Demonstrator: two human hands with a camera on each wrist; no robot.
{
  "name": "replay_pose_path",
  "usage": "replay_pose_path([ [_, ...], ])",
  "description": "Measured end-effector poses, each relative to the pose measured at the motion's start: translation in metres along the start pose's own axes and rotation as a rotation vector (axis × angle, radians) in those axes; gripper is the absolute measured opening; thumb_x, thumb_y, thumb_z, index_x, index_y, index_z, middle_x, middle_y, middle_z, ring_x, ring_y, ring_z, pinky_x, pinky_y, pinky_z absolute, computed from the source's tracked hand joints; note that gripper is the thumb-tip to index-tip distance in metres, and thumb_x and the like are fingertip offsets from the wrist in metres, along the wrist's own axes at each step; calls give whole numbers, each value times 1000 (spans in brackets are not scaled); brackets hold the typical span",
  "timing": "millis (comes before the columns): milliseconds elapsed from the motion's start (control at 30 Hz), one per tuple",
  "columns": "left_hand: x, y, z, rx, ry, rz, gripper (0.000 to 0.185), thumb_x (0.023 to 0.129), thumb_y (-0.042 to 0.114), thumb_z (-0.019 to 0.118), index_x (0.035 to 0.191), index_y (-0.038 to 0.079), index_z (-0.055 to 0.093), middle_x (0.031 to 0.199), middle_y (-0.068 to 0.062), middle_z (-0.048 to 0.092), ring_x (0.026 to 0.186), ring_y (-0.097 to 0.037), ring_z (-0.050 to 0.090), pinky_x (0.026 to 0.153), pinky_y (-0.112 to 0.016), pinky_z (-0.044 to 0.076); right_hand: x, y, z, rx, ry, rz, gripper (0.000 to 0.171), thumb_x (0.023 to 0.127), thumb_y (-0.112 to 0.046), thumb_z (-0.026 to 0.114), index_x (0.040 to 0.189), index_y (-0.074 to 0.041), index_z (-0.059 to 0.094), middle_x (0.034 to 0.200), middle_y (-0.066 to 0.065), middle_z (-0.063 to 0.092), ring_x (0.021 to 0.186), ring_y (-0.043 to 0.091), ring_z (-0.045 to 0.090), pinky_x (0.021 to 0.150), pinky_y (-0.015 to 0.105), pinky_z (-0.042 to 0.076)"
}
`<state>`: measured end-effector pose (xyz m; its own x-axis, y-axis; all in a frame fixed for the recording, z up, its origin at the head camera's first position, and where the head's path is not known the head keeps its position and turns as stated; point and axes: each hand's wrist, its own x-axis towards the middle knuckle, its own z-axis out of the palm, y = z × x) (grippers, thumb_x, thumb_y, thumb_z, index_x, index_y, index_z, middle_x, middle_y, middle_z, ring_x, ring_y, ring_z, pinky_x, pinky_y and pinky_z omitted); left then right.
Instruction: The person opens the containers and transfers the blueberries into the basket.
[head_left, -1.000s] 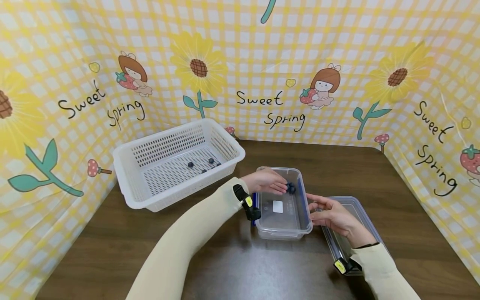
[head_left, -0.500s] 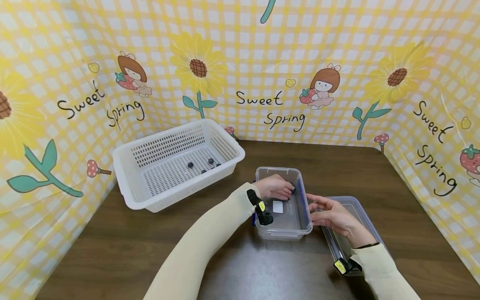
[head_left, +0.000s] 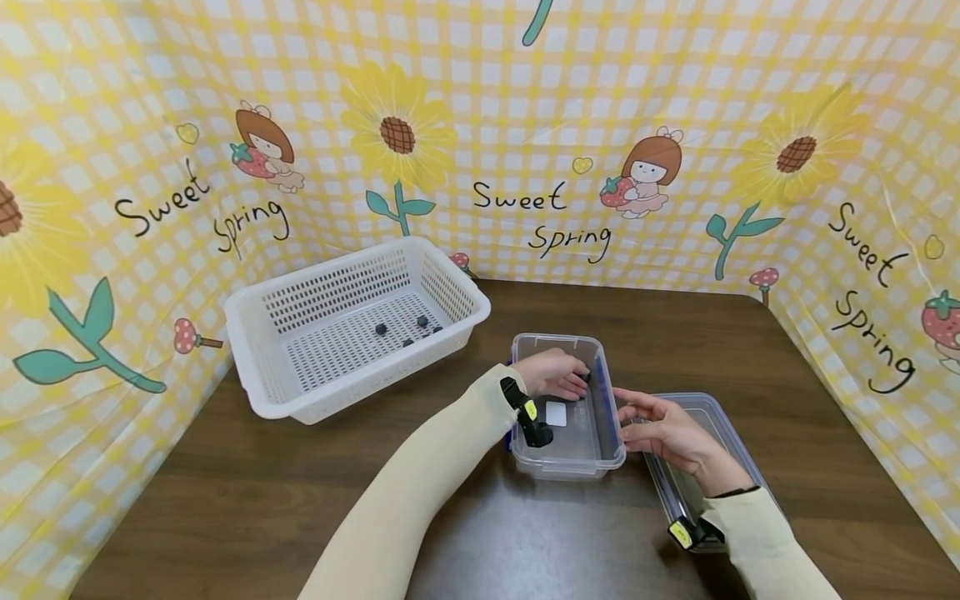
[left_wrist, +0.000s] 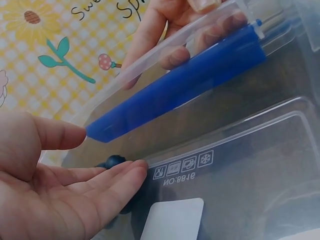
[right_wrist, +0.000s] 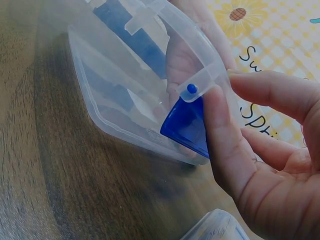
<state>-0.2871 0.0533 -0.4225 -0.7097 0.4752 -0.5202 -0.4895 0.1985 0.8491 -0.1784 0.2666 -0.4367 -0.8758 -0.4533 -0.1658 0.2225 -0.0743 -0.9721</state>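
A white basket (head_left: 315,333) sits on the left of the tabletop (head_left: 262,500) with a few berries in it. My left hand (head_left: 551,375) is inside the clear box (head_left: 592,454), fingers nearly flat against dark berries (left_wrist: 114,161). My right hand (head_left: 660,429) is loosely open, thumb touching the box's right side. A lid (head_left: 708,412) lies under it.

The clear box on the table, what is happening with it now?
A person's left hand reaches into the clear box, its fingers touching small dark berries at the bottom. The right hand steadies the box by its blue side clip. More berries lie in the white basket, and a lid sits to the right.
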Motion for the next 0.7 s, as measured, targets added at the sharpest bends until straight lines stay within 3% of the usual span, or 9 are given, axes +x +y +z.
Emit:
replay_pose_path([
  [300, 4, -3, -1, 4, -8, -19, 15, 100, 5, 52, 100, -8, 59, 92, -24, 66, 97, -36, 68, 96, -44, 54, 0, 0, 1, -10, -4, 0, 71, 91, 9, 64, 151, 10, 26, 104, 8, 61, 86, 17, 68, 80, 34, 61],
  [400, 3, -3, 0, 7, -14, -36, 15, 99, 3, 52, 102, -10, 59, 89, -23, 66, 97, -36, 68, 95, -44, 55, 1, 1, 0, -12, -5, -2, 70, 91, 9, 64, 151, 9, 28, 104, 8, 61, 86, 17, 68, 80, 34, 61],
  [567, 1, -4, 3, 5, -34, -62, 17, 101, 2, 50, 108, -11, 56, 92, -24, 66, 111, -40, 64, 97, -44, 53, 1, 1, -1, -8, -17, -16, 69, 91, 10, 63, 151, 10, 27, 105, 8, 61, 87, 17, 67, 80, 34, 61],
  [700, 3, -6, 5, 16, -73, -70, 19, 102, 1, 49, 109, -14, 58, 92, -23, 66, 104, -37, 66, 99, -44, 52, 1, 2, -1, -2, -22, -21, 68, 91, 10, 62, 151, 9, 29, 104, 8, 60, 87, 17, 67, 79, 33, 61],
])
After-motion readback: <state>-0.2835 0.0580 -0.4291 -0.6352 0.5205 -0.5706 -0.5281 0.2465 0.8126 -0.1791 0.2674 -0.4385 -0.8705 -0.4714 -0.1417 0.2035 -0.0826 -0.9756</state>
